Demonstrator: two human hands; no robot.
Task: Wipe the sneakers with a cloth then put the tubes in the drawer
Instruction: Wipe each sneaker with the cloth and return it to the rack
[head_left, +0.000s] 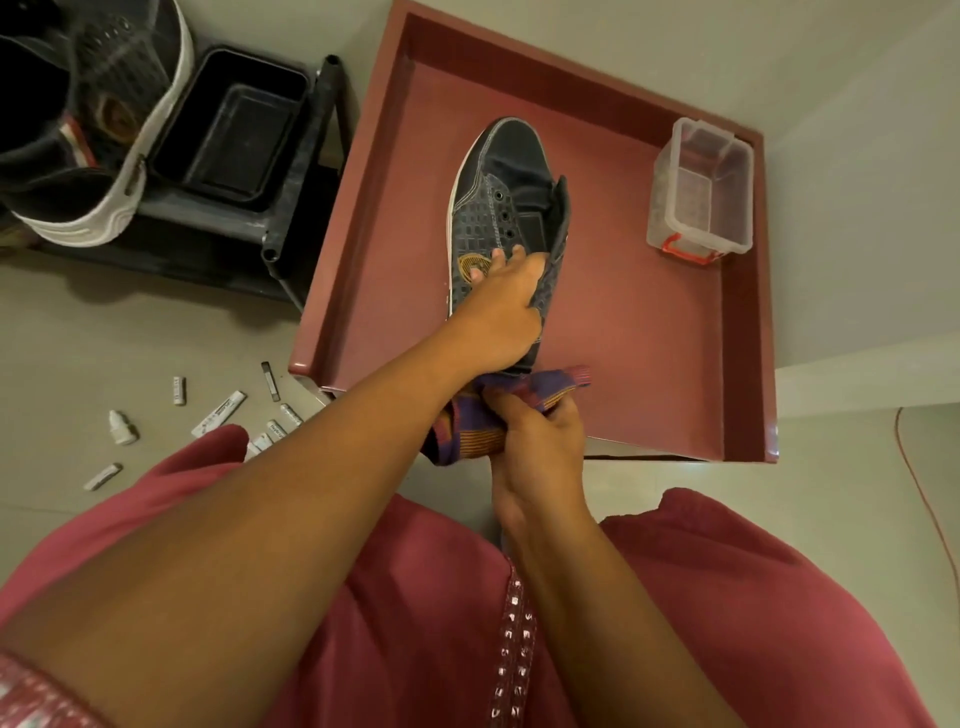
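Observation:
A dark sneaker (501, 187) with a white sole edge lies in the open maroon drawer (649, 332), toe pointing away from me. My left hand (498, 306) grips its heel end, fingers curled over the collar. My right hand (535, 441) holds a purple and orange striped cloth (467, 431) against the heel of the shoe at the drawer's front edge. Several small white tubes (218, 413) lie scattered on the floor to the left, with a small white dropper bottle (122, 427) among them.
A clear plastic box (701, 192) with red clips stands in the drawer's far right corner. A black rack at upper left carries a black tray (234, 130) and a second sneaker (104, 156). A thin red cord (914, 467) runs along the floor at right.

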